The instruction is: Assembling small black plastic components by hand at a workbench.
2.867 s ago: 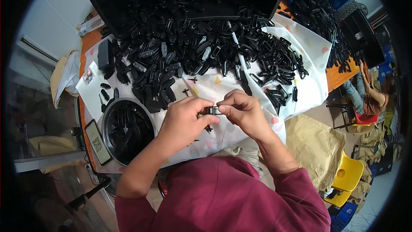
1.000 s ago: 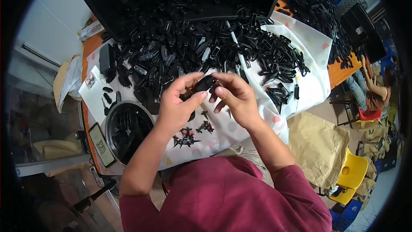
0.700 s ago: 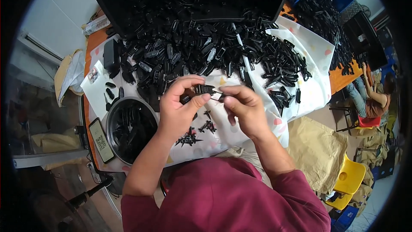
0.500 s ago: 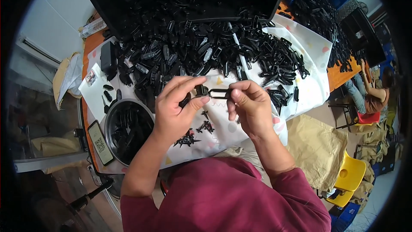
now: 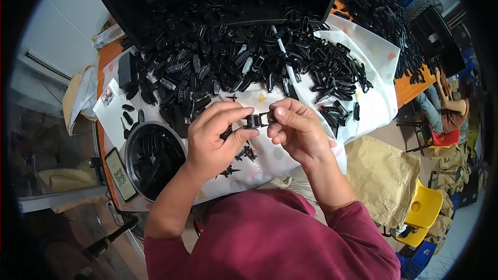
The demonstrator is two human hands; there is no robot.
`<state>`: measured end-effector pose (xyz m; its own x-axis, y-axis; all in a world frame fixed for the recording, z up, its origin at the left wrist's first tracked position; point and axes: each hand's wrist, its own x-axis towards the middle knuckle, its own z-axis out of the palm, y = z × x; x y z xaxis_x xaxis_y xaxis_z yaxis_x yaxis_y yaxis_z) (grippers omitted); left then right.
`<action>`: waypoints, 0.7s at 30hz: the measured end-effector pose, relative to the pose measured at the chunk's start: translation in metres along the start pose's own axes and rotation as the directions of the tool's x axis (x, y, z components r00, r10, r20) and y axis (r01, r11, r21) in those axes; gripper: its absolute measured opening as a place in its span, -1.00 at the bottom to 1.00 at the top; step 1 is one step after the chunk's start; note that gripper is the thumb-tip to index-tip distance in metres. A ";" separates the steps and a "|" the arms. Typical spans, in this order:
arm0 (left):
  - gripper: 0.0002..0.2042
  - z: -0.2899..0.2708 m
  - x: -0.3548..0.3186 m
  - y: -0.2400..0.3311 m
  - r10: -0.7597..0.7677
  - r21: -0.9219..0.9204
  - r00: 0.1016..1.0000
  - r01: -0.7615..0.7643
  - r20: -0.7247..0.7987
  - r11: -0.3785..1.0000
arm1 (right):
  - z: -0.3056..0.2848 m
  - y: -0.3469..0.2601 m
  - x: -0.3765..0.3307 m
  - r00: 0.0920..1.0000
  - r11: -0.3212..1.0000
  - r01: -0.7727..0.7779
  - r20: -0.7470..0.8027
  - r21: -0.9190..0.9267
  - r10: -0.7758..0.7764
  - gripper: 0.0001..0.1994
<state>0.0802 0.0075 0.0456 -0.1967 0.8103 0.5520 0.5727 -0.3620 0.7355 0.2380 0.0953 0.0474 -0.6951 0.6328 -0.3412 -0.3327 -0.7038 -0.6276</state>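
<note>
Over the near part of the table my left hand (image 5: 213, 134) pinches a small black plastic piece (image 5: 252, 121) between thumb and fingers. My right hand (image 5: 302, 128) grips a narrow black plastic frame (image 5: 265, 119) by its right end, which the fingers mostly hide. The frame's left end meets the piece in my left hand; whether they are locked together I cannot tell. Below the hands lie small dark pointed pieces (image 5: 228, 170), some with reddish parts. Beyond them spreads a large heap of black plastic parts (image 5: 228, 65).
A big black bin (image 5: 124, 18) with more parts stands at the back. At left are a metal bowl (image 5: 129, 176) of black parts and a phone (image 5: 120, 176). Brown paper (image 5: 384, 181) drapes by a yellow chair (image 5: 428, 210) at right. Another person (image 5: 451, 109) sits far right.
The black frame has moved left into the piece held by my left hand, and less of it shows. My right hand has shifted left, closer to the left.
</note>
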 end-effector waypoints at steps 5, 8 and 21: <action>-0.66 -0.006 0.005 0.006 0.189 0.222 0.980 -0.197 0.058 0.955 | 0.002 0.000 -0.008 0.994 0.974 0.098 -0.022 -0.205 -0.105 -0.87; -0.68 -0.013 0.008 0.018 0.213 0.463 0.961 -0.271 0.175 0.844 | -0.004 -0.003 -0.008 0.991 0.921 0.111 -0.031 -0.372 -0.132 -0.86; -0.75 0.022 -0.018 0.007 -0.677 -0.749 0.695 0.577 0.242 0.325 | -0.010 0.031 -0.009 0.939 0.566 0.302 0.136 -0.767 -0.317 -0.77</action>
<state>0.1051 0.0008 0.0318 -0.3321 0.9199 -0.2087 -0.5234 0.0044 0.8521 0.2403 0.0716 0.0239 -0.6336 0.7732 -0.0264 0.0902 0.0399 -0.9951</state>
